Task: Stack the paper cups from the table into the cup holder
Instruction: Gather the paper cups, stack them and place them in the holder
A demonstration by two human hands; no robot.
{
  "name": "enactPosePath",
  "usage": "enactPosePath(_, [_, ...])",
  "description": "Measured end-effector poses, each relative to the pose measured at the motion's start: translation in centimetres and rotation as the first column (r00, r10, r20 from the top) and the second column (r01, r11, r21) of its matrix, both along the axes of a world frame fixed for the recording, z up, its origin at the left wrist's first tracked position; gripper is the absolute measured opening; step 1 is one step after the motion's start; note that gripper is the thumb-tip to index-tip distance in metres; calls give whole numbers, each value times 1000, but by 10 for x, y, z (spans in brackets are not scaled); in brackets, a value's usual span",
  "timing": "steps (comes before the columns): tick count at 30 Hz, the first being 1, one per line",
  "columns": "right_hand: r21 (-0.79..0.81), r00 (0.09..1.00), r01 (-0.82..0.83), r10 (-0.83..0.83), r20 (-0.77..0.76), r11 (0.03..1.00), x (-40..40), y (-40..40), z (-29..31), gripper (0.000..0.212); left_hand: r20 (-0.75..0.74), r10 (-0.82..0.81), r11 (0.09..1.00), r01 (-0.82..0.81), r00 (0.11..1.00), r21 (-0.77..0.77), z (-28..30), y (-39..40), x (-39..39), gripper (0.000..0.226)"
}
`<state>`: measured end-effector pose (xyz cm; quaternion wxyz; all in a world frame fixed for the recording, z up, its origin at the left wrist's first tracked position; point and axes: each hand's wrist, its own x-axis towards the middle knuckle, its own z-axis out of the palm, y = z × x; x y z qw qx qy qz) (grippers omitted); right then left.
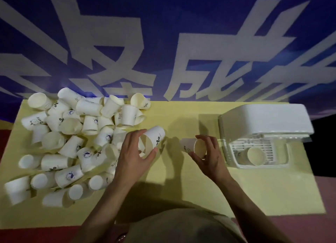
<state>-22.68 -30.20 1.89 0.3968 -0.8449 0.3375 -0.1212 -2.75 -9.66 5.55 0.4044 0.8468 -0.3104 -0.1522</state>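
I read "Bear" on one paper cup in the pile. The blue backdrop carries large white Chinese characters, one being "成"; the rest are cropped.

Over a yellow worktop, each hand grips one paper cup: left hand, right hand. Heaped cups lie left; a white cup holder stands right.
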Motion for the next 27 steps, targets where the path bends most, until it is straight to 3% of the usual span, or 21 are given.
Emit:
enactPosePath(5, [15, 992, 97, -97, 79, 995, -75, -11, 21, 53, -15, -165, 985, 164, 986, -61, 11, -44, -54, 64])
enactPosePath(11, [47, 977, 157, -162, 136, 986, -159, -37, 36, 59, -1, -321, 943, 320, 947, -88, 26, -103, -132, 68])
enactPosePath(22, [105, 956, 186, -205, 212, 977, -279, -121, 53, 62, -4, -345, 937, 345, 938, -48, 27, -196, -244, 69])
enactPosePath(27, [109, 957, 124, -148, 249, 986, -302, -161, 49, 63, 36, -323, 946, 323, 946, 20, 8, -225, -273, 70])
